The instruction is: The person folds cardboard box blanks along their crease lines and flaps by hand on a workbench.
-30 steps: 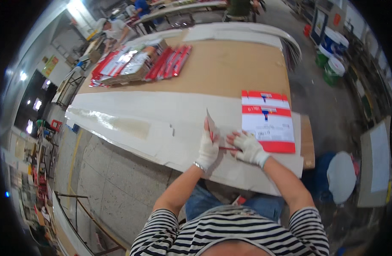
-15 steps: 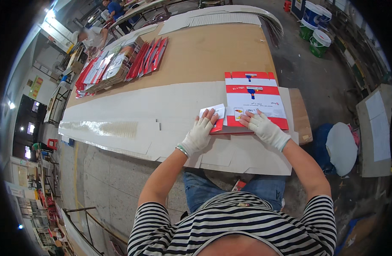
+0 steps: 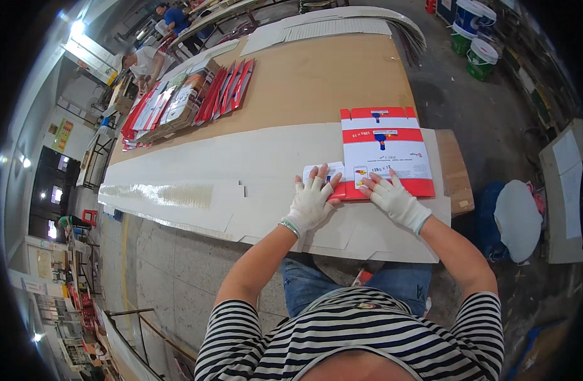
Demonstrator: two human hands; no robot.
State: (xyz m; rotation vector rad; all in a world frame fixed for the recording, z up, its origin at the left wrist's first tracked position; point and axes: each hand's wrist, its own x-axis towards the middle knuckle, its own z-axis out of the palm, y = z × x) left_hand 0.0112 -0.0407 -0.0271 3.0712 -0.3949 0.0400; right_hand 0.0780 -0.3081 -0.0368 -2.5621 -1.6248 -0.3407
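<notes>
A red and white printed carton [image 3: 393, 152] lies flattened on the cardboard-covered table in front of me. My left hand [image 3: 311, 202], in a white glove with bare fingertips, presses with spread fingers on the small flap [image 3: 332, 170] at the carton's left side. My right hand [image 3: 396, 200], gloved the same way, rests with fingers stretched out on the carton's near red edge. Neither hand grips anything. The palms hide part of the near edge and of the flap.
Stacked folded red and white cartons [image 3: 177, 105] stand at the table's far left. Grey cardboard sheets [image 3: 253, 146] cover the near tabletop. Lidded buckets [image 3: 480, 58] stand on the floor at far right, near a white-topped blue bin [image 3: 516, 219]. Two people work beyond the table.
The left flap now lies flatter against the table, my left hand spread over it. My right hand stays on the carton's near edge. The whole view has shifted slightly.
</notes>
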